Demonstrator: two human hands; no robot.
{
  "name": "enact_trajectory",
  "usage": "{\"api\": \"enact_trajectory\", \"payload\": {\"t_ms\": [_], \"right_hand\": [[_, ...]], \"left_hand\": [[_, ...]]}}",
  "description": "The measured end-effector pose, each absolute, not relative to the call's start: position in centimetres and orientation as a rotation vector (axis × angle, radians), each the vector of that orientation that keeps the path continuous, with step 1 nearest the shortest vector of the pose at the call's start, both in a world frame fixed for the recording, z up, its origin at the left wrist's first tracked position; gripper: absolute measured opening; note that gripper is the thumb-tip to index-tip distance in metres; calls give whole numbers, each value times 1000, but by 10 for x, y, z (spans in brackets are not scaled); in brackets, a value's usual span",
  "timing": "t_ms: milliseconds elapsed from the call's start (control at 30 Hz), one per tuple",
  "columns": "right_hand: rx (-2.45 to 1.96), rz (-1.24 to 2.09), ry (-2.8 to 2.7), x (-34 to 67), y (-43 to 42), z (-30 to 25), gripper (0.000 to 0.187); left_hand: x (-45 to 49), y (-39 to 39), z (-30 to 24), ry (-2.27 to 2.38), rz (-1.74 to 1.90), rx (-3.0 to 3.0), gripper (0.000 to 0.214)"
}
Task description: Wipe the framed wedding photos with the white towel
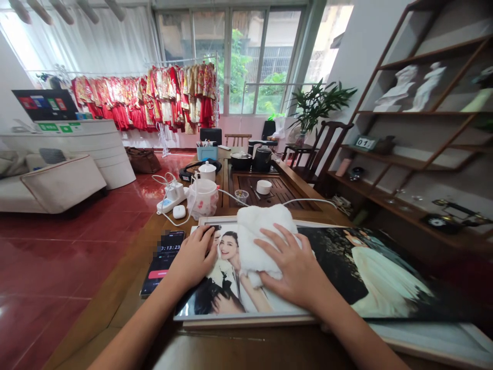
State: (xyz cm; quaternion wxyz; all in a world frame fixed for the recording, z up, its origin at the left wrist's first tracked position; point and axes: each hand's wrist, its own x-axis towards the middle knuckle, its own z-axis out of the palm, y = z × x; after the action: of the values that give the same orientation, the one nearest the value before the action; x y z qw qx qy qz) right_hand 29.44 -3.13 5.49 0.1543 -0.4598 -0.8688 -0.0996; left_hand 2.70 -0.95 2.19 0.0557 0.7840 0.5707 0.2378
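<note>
A large framed wedding photograph (246,319) lies flat on the wooden table, with a second frame edge showing under it. My left hand (194,255) rests on the photo's left part, fingers flat near the frame's upper edge. A bunched white cloth (262,241) sits on the photo's middle. My right hand (290,267) presses down on the cloth's lower right side with its fingers spread, not gripping it. A black smartphone (164,262) with a lit screen lies just left of my left hand, beside the frame.
Beyond the photo are a white power strip (171,198) with tangled cables, a white teapot (207,171), and a dark wooden tea tray (273,189). A shelf unit (416,128) stands to the right. The red tiled floor (65,257) lies left of the table.
</note>
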Motion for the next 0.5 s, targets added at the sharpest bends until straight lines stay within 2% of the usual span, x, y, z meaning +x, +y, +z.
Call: {"api": "enact_trajectory", "payload": {"t_ms": [167,333,500], "right_hand": [[-1161,-249,-2609,291,-39,58,55],[-959,-164,-2735,285,-48,61,64],[-980,-131,-2730,286,-46,62,65]], "left_hand": [[28,-10,23,1735,713,2384,43],[29,-11,27,1716,682,2403,40],[28,-11,27,1718,670,2383,39]]}}
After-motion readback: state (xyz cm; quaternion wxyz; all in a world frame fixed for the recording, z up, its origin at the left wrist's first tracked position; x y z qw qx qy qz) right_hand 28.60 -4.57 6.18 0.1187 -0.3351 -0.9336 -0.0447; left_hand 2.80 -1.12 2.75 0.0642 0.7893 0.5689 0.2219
